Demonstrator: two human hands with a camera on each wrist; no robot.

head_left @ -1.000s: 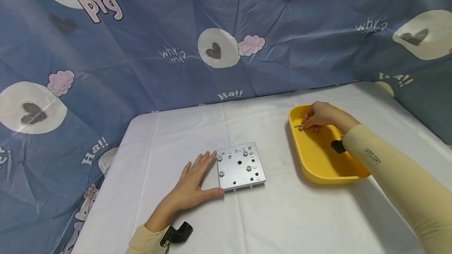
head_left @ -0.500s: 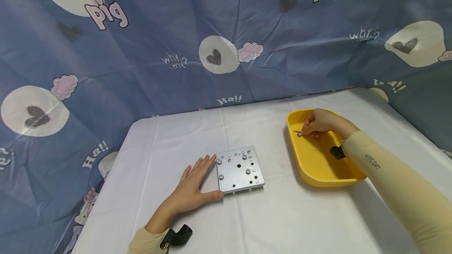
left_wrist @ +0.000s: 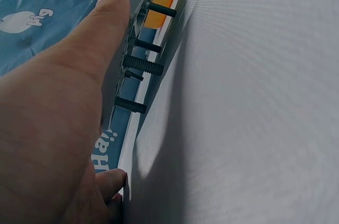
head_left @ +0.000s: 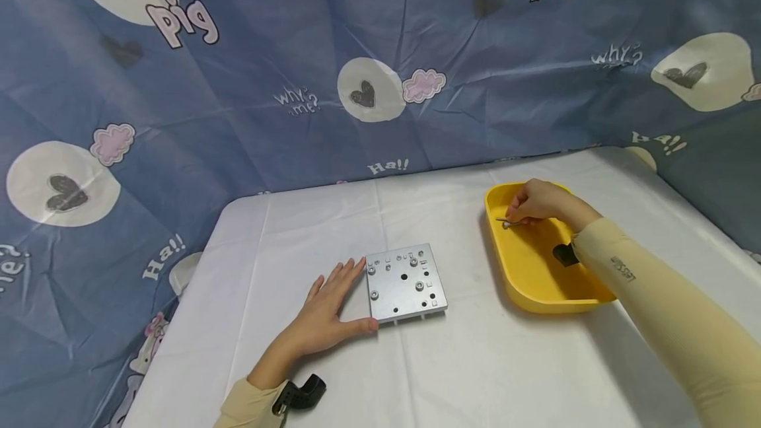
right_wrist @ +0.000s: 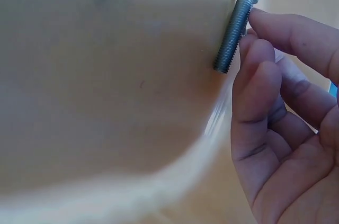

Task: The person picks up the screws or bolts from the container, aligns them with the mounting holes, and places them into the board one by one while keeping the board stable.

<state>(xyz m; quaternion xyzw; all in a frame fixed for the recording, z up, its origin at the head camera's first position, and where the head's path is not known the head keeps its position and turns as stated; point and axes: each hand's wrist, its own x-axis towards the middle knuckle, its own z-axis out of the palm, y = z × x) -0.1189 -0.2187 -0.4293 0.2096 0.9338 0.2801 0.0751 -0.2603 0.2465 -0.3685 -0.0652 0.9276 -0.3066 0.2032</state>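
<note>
Silver-grey metal cap-head bolt [right_wrist: 234,28]: pinched at the tray's far left corner

It's inside the yellow rounded plastic tray [head_left: 526,263]. Right hand [head_left: 537,200] has its fingers curled, tips together at the threaded shank; we can't tell how firm that hold is. A small metal bit [right_wrist: 244,32] also peeks between the tips; might be a second one, can't say.

Handling, our guess: light, rigid, not fragile. Slim and round, so prone to roll; threads give some bite, knurled head more. We'd hold just under the head, thread end free.

Left hand [head_left: 324,319] is spread, fingers nearly straight, gripping nothing; thumb and one fingertip sit at the left edge of the silver square metal plate [head_left: 392,288] on the white-covered bench [head_left: 309,230]. Dark threaded screw ends [left_wrist: 143,65] poke out below it.

Versus half a second ago: both hands and plate hold position; metal at the right fingertips looks slightly turned, too small for us to be sure.
</note>
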